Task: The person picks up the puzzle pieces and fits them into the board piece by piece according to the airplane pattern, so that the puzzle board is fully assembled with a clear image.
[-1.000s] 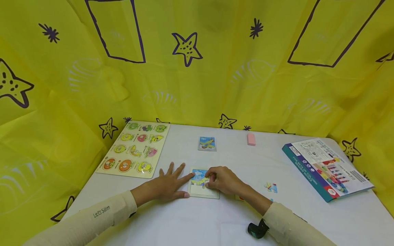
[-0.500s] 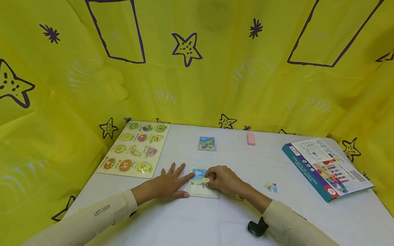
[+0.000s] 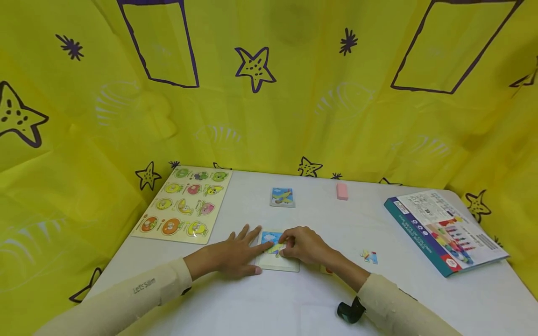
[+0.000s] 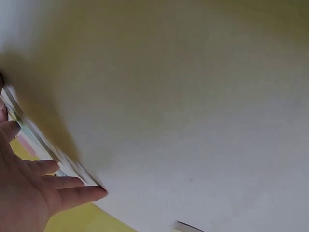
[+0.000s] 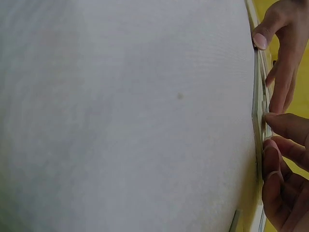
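Note:
A small puzzle board (image 3: 279,265) lies on the table, its upper part filled with blue-sky and yellow jigsaw pieces. My left hand (image 3: 235,255) lies palm down at the board's left side. Its fingers are spread; the index finger touches the pieces and the thumb sits at the board's edge. From the right, my right hand (image 3: 308,245) pinches a yellow jigsaw piece (image 3: 275,249) over the board, between thumb and fingertips. The right wrist view has the right hand (image 5: 289,188) at the board edge (image 5: 257,96), seen almost edge-on, so the piece is mostly hidden there.
Loose jigsaw pieces (image 3: 369,256) lie right of the right forearm, and another piece (image 3: 326,270) is partly beneath it. Behind stand an airplane puzzle (image 3: 282,197) and a pink block (image 3: 342,191). A fruit board (image 3: 185,205) is left, a box (image 3: 445,231) right.
My left hand has slid slightly to the right, its index finger reaching further over the pieces. The right hand stays in nearly the same place, still pinching.

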A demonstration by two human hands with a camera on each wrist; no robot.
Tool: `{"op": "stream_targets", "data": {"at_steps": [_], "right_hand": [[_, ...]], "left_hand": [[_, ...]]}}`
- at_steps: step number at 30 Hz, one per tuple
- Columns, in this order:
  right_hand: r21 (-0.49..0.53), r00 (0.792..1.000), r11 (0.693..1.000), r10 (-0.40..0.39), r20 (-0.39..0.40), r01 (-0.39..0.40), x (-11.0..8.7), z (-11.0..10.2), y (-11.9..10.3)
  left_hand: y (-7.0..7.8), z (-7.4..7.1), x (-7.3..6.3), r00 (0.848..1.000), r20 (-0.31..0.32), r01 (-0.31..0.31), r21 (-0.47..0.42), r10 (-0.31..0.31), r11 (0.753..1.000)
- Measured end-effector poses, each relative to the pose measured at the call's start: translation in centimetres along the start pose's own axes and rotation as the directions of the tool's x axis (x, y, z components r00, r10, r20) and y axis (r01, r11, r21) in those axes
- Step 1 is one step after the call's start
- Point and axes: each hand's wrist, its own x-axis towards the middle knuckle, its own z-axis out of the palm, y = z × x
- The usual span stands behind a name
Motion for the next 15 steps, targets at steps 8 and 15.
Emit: {"op": "stream_targets", "data": {"at_steps": [8,15], "right_hand": [[0.013,1.0,1.0,0.005,0.009,-0.006,0.07,0.01,0.08],[0.005,1.0,1.0,-0.002,0.02,0.002,0.3,-0.2,0.07]], "left_hand": [[-0.12,0.34,0.3,1.0,0.007,-0.011,-0.011,0.011,1.0],[-0.14,0.14,0.2,1.0,0.005,-0.015,-0.023,0.015,1.0]]}}
